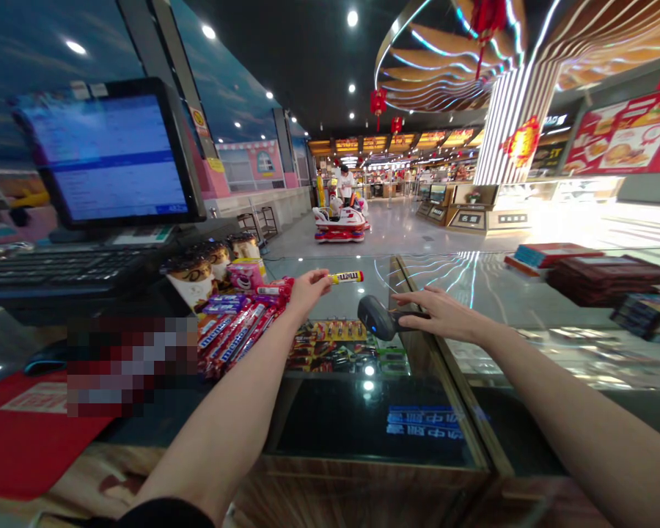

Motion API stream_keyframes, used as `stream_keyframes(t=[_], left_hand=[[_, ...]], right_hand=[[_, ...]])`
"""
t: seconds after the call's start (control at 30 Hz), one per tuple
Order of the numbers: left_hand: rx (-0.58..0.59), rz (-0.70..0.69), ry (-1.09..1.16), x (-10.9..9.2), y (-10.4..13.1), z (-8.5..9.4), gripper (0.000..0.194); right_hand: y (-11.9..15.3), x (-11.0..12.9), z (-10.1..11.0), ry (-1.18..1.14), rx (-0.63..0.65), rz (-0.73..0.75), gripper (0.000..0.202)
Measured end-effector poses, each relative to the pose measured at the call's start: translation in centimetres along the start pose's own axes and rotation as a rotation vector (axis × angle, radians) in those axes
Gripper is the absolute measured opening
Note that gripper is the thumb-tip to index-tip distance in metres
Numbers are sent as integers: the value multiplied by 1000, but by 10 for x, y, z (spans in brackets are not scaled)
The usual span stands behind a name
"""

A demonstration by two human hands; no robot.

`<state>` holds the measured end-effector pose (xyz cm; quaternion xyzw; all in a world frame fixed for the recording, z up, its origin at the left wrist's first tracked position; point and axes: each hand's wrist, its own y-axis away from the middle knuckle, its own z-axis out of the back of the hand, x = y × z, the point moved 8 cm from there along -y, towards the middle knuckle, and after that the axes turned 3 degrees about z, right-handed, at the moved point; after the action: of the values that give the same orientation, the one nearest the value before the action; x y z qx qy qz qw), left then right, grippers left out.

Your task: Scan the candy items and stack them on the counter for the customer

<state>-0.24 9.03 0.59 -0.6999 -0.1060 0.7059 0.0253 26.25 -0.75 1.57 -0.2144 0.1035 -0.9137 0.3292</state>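
Note:
A small yellow candy tube with brown lettering and a red end is pinched by my left hand, above the glass counter. To its right, a black handheld scanner lies on the glass with its head facing left. My right hand is over the scanner's handle, fingers apart and reaching left; whether it touches the handle is unclear. Red and purple candy rolls lie in a pile left of my left forearm. A pink package stands just behind the pile.
At the left are a monitor, a keyboard, a red mat and lidded cups. Stacked dark boxes sit on the right counter. A wooden strip divides the glass. One person stands far off.

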Motion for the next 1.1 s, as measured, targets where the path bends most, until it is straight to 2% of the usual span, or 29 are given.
stream_keyframes(t=[0.23,0.4,0.8,1.1], left_hand=[[55,88,50,-5,9,-15,15],[85,170,80,-5,15,-23,17],[78,369,173,3,23,-23,24],[35,430,142,10,22,-15,25]], right_hand=[[-4,-5,9,77,-110,-34,43],[-1,1,8,87,-64,32,43],[1,4,-8,29,92,93,61],[0,2,-13,-9,55,92,50]])
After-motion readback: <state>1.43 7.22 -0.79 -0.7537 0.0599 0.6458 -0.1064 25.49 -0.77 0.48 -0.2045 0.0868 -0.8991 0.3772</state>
